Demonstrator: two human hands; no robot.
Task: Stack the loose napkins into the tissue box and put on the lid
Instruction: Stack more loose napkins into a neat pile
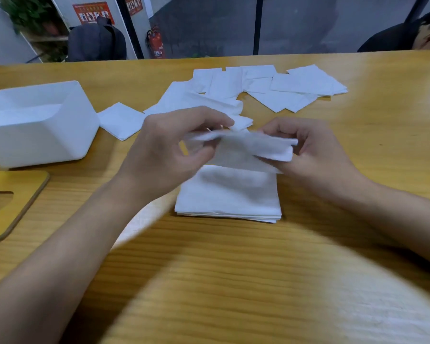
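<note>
Left grip and right grip pinch 1 crumpled white napkin above the neat stack.

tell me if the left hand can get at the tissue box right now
Probably yes: the tissue box stands open on that side, with nothing blocking the left hand. It is pinching a napkin, though, and would have to carry or drop that.

both hands pinch a napkin above the stack.
</note>
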